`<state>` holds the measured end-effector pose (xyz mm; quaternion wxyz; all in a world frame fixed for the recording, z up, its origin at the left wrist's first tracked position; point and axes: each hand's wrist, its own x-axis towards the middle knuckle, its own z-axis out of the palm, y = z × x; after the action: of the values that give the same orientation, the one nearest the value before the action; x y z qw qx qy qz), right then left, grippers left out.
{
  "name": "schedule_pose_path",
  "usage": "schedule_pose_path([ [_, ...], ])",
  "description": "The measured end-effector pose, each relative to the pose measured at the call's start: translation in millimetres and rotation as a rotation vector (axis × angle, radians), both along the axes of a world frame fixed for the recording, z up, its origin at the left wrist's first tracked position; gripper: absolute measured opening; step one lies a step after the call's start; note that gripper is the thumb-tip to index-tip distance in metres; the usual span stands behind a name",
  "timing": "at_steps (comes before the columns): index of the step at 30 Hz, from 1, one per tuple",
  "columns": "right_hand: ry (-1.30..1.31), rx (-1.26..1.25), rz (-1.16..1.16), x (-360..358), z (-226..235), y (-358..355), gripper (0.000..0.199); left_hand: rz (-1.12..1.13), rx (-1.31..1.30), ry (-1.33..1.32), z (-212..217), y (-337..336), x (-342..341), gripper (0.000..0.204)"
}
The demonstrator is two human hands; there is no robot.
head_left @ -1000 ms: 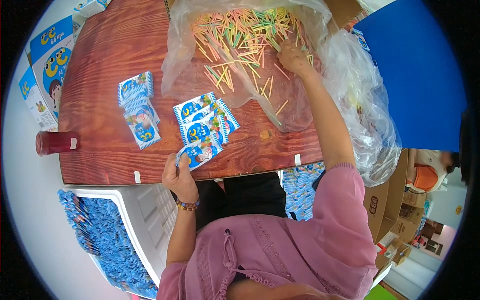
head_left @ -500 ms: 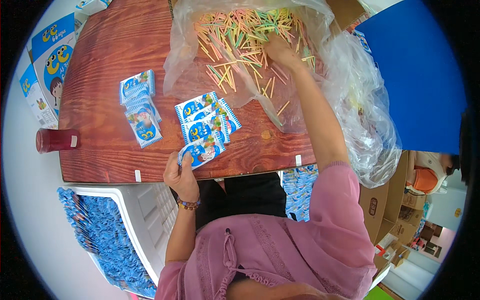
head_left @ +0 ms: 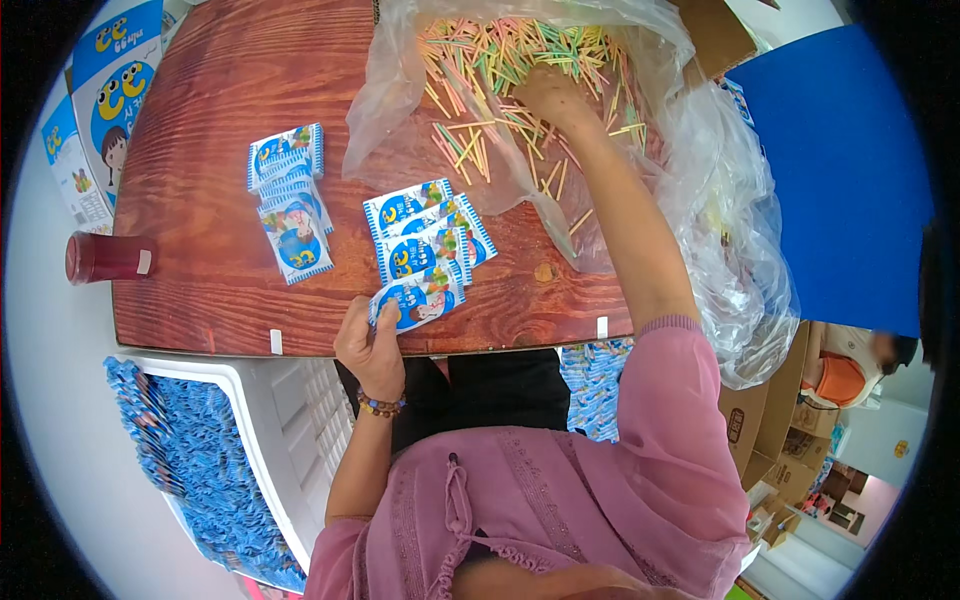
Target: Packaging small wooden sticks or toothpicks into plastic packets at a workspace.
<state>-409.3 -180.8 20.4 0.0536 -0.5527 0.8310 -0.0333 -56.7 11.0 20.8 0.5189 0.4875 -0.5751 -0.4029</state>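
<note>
My left hand [head_left: 371, 350] is closed at the table's front edge, thumb and fingers pinching a blue-and-white snack packet [head_left: 424, 297]. That packet overlaps the nearest of several similar packets [head_left: 408, 212] fanned out on the table. My right hand [head_left: 556, 98] reaches far forward into a heap of thin pink, yellow and green sticks [head_left: 490, 52]. Its fingers curl down among the sticks, fingertips hidden, so what they hold cannot be made out. Under the heap lies a clear plastic sheet or bag [head_left: 395, 115].
Left of the fan lies another row of packets [head_left: 297, 240]. A red-brown jar [head_left: 108, 257] is at the table's left edge, near printed boxes [head_left: 125, 100]. A white crate [head_left: 250, 400] of blue packets stands below left. Crumpled plastic [head_left: 735, 250] and a carton [head_left: 745, 415] sit right.
The view has shifted slightly. My right hand has moved a little leftward within the heap, its fingers still among the sticks. My left hand keeps its pinch on the packet.
</note>
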Motion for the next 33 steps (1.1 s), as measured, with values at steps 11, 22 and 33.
schedule_pose_path([
  [11,0.102,-0.08,0.104,12,10,31,0.035,-0.023,0.007,-0.037,-8,2,7,0.007],
  [22,-0.185,0.048,0.21,-4,37,57,0.071,-0.001,0.0,-0.06,-9,2,9,0.006],
  [33,0.108,0.053,0.196,24,24,37,0.039,0.018,0.001,-0.023,-6,3,8,0.007],
])
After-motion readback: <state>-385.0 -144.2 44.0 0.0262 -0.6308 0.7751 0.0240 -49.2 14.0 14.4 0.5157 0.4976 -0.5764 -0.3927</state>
